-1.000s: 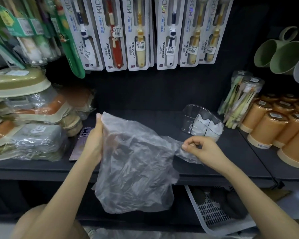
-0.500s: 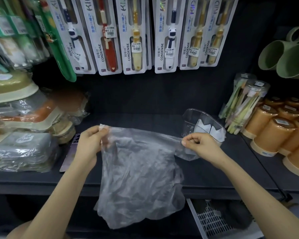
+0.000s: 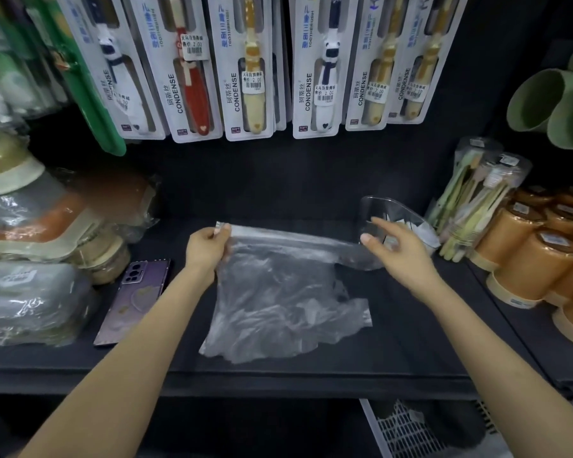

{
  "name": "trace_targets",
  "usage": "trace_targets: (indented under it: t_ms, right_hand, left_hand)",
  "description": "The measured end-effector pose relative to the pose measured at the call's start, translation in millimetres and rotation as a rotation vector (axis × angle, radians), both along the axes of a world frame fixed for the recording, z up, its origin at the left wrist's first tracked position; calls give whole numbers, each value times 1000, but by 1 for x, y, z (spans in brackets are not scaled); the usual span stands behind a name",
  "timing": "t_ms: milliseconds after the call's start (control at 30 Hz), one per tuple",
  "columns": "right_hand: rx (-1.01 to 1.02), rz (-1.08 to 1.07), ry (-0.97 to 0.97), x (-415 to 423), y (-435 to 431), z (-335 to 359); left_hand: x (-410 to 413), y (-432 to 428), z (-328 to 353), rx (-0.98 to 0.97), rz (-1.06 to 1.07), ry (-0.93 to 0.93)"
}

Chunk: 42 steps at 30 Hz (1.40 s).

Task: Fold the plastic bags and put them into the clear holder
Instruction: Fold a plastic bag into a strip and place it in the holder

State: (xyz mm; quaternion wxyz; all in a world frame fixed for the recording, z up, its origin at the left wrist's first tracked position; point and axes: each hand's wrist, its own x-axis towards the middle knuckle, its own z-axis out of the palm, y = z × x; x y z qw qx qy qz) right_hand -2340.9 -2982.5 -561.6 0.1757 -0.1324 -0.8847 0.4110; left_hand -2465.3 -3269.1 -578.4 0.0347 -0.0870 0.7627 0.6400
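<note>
Item: 1 clear bag [image 3: 278, 292], crumpled, lying on shelf [image 3: 411, 352] at centre; holder [image 3: 392, 209] just beyond its R end.
L hand [image 3: 207, 247]: pinches top-L corner.
R hand [image 3: 399, 256]: over the R end, fingers part spread; whether it grips film, can't tell.
Handling (est.): v. light, limp, slippery, no stiffness, traps air.
Best hold: top edge, 2 corner pinches, kept taut.

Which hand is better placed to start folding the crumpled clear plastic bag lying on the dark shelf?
Probably the left hand: its fingers pinch the crumpled clear plastic bag at its far left corner, ready to carry across. The right hand looks loose over the other end, beside the clear plastic holder.
</note>
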Motion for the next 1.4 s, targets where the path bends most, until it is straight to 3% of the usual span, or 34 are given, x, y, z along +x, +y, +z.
trace_targets:
  t_ms: [100, 200, 267, 400, 500, 733, 900, 1200, 1267, 1333, 1400]
  right_hand:
    - [9, 22, 178, 38, -18, 2]
    - [-112, 279, 47, 72, -32, -6]
    - [-47, 366, -94, 80, -35, -19]
    - [125, 213, -121, 80, -37, -40]
    - [203, 181, -139, 80, -39, -49]
    - [188, 125, -112, 92, -45, -53]
    - [107, 132, -112, 97, -43, -51]
    - [-485, 69, -139, 115, -9, -28]
    - [-538, 55, -182, 117, -2, -26]
    - [-555, 47, -232, 120, 2, -22]
    - [-563, 52, -265, 123, 3, -20]
  left_hand:
    - [3, -3, 9, 312, -70, -227]
    - [12, -16, 18, 567, -168, -328]
    - [23, -24, 20, 438, -141, -305]
    - [66, -39, 7, -136, -152, -263]
    - [96, -49, -2, -276, -193, -243]
    - [127, -39, 2, -94, -195, -274]
    - [134, -30, -1, -82, -210, -271]
    - [124, -46, -2, 419, -42, -435]
    - [121, -49, -2, 487, -19, -444]
    - [120, -51, -4, 456, 9, -407]
    - [120, -50, -8, 301, 16, -341]
